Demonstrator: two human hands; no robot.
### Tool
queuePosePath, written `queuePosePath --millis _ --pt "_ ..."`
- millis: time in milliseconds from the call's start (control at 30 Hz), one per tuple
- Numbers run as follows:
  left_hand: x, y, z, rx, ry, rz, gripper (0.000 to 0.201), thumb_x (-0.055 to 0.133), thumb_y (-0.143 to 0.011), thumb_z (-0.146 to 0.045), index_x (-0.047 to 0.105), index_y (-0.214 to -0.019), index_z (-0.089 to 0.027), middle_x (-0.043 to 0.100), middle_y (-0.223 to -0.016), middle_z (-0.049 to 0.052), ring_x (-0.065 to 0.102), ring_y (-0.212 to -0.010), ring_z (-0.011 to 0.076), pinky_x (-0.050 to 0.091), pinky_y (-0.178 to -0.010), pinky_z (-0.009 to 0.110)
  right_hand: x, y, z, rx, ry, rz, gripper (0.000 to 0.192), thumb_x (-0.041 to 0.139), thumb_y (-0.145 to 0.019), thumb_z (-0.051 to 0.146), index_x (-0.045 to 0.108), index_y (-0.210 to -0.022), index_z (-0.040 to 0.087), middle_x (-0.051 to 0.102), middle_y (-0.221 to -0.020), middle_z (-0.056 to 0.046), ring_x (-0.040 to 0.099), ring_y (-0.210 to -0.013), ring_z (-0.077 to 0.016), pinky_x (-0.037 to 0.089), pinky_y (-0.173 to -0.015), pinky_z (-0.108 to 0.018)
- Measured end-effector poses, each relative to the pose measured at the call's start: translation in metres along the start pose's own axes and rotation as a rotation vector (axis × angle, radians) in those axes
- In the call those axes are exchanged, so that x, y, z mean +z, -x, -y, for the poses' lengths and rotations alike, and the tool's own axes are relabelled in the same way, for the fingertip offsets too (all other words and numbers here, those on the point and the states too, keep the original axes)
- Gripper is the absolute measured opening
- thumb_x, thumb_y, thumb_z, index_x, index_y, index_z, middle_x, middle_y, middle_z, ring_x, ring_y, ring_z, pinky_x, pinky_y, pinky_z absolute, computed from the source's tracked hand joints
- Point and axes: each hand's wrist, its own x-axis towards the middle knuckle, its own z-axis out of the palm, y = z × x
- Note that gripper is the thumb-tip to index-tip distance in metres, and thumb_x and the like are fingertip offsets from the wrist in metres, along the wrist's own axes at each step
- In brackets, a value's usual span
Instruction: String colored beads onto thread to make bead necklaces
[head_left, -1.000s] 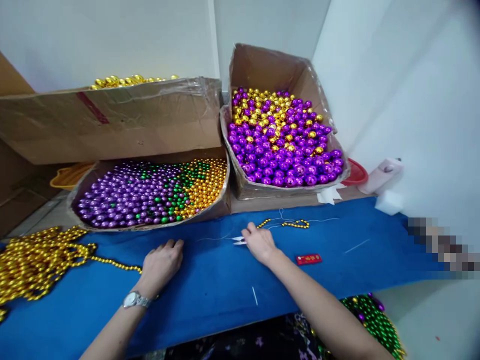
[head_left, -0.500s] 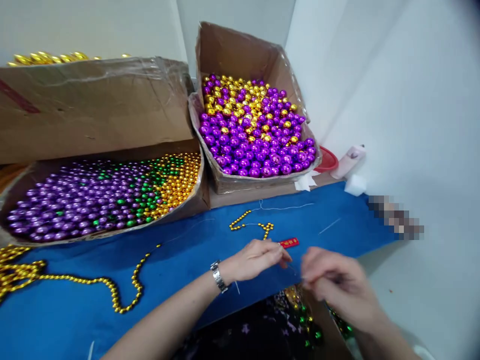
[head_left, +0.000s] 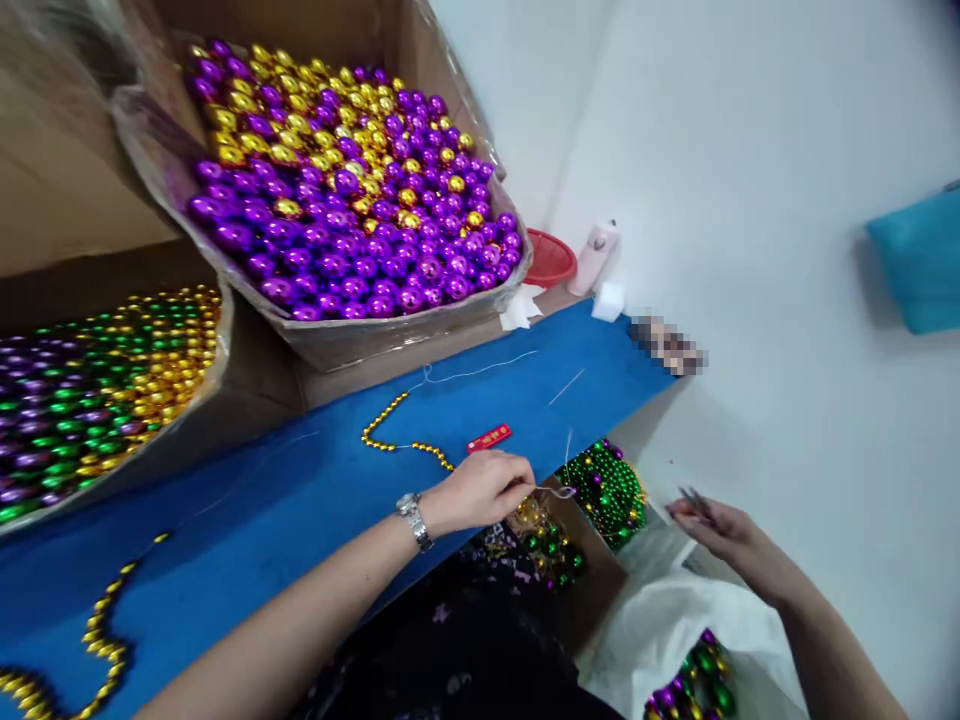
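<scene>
My left hand (head_left: 487, 490), with a silver watch on its wrist, is closed over the near edge of the blue table. Its fingers pinch a thin white thread (head_left: 555, 491), whose looped end sticks out to the right. My right hand (head_left: 724, 535) is off to the right, past the table edge, closed around small scissors (head_left: 697, 502) with dark pointed blades. A short string of gold beads (head_left: 382, 441) lies behind my left hand, next to a red tag (head_left: 489, 438). Another gold bead strand (head_left: 109, 640) lies at the left.
A cardboard box (head_left: 390, 345) of large purple and gold beads stands behind the table. Left of it another box (head_left: 255, 340) holds smaller beads. Green strands (head_left: 611, 490) hang below the edge, near a white bag (head_left: 720, 610). A red basin (head_left: 551, 258) sits at the back.
The view has swung right. My right hand has moved away from my left, out to the right, and scissors now show in it. My left hand stays near the red tag, pinching thread.
</scene>
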Motion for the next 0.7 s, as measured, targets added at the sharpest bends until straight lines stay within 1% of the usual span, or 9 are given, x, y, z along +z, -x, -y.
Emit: queuePosePath --millis 67,100,133,200,233,333,467,600,700 --pt "0.013 -0.011 -0.006 0.011 -0.032 0.032 0.019 0.045 -0.088 -0.023 0.061 -0.079 -0.018 0.066 -0.076 0.002 0.060 -0.074 0.0150 0.041 -0.068 0.024 0.009 -0.003 0.003 -0.058 0.288 0.038 0.036 0.050 -0.088 0.047 0.063 -0.106 0.018 0.066 -0.097 -0.009 0.061 -0.086 -0.0221 0.050 -0.074 -0.033" --pt "0.018 -0.015 -0.009 0.008 -0.041 0.040 0.019 0.046 -0.088 -0.023 0.061 -0.077 -0.018 0.066 -0.075 0.002 0.060 -0.073 0.0152 0.041 -0.067 0.024 0.016 -0.005 0.007 -0.090 0.367 0.034 0.039 0.044 -0.091 0.047 0.060 -0.113 0.019 0.065 -0.105 -0.009 0.061 -0.093 -0.0231 0.049 -0.080 -0.035" --pt "0.023 -0.020 -0.010 0.003 -0.044 0.044 0.019 0.046 -0.088 -0.023 0.061 -0.077 -0.018 0.066 -0.074 0.002 0.061 -0.073 0.0154 0.040 -0.067 0.024 0.023 -0.007 0.013 -0.114 0.390 0.031 0.039 0.040 -0.093 0.045 0.057 -0.117 0.020 0.063 -0.109 -0.009 0.060 -0.096 -0.0230 0.048 -0.084 -0.036" --pt "0.028 -0.027 -0.011 -0.013 -0.046 0.043 0.020 0.045 -0.088 -0.023 0.062 -0.079 -0.018 0.067 -0.076 0.003 0.061 -0.073 0.0156 0.041 -0.066 0.024 0.039 -0.012 0.027 -0.176 0.428 0.067 0.037 0.036 -0.095 0.041 0.055 -0.121 0.023 0.062 -0.111 -0.008 0.059 -0.100 -0.0214 0.046 -0.087 -0.035" --pt "0.029 -0.030 -0.011 -0.022 -0.046 0.040 0.020 0.045 -0.088 -0.023 0.062 -0.080 -0.018 0.067 -0.077 0.003 0.062 -0.072 0.0155 0.041 -0.066 0.024 0.047 -0.014 0.034 -0.213 0.450 0.091 0.036 0.035 -0.095 0.039 0.054 -0.123 0.025 0.062 -0.112 -0.007 0.059 -0.100 -0.0202 0.046 -0.087 -0.034" --pt "0.027 -0.036 -0.012 -0.041 -0.041 0.033 0.020 0.044 -0.088 -0.023 0.063 -0.081 -0.018 0.067 -0.076 0.003 0.061 -0.070 0.0148 0.040 -0.063 0.023 0.066 -0.019 0.051 -0.301 0.522 0.138 0.034 0.037 -0.095 0.038 0.055 -0.122 0.027 0.064 -0.104 -0.005 0.062 -0.089 -0.0175 0.048 -0.079 -0.029" --pt "0.027 -0.040 -0.015 -0.049 -0.023 0.025 0.019 0.046 -0.087 -0.022 0.063 -0.079 -0.018 0.067 -0.075 0.003 0.061 -0.069 0.0148 0.040 -0.062 0.022 0.085 -0.029 0.058 -0.357 0.613 0.129 0.032 0.041 -0.094 0.038 0.059 -0.115 0.023 0.065 -0.089 -0.005 0.062 -0.078 -0.0162 0.047 -0.070 -0.025" --pt "0.030 -0.040 -0.018 -0.054 0.007 0.015 0.019 0.047 -0.086 -0.021 0.064 -0.078 -0.018 0.067 -0.076 0.003 0.061 -0.070 0.0154 0.040 -0.062 0.023 0.092 -0.038 0.052 -0.381 0.678 0.096 0.030 0.039 -0.095 0.038 0.065 -0.103 0.024 0.066 -0.082 -0.003 0.063 -0.077 -0.0149 0.045 -0.067 -0.022" --pt "0.024 -0.036 -0.017 -0.079 0.041 -0.007 0.020 0.045 -0.087 -0.022 0.064 -0.081 -0.019 0.066 -0.074 0.002 0.059 -0.068 0.0147 0.040 -0.062 0.023 0.088 -0.044 0.046 -0.367 0.716 0.038 0.032 0.037 -0.096 0.039 0.064 -0.107 0.025 0.067 -0.086 -0.004 0.063 -0.080 -0.0154 0.045 -0.067 -0.022"
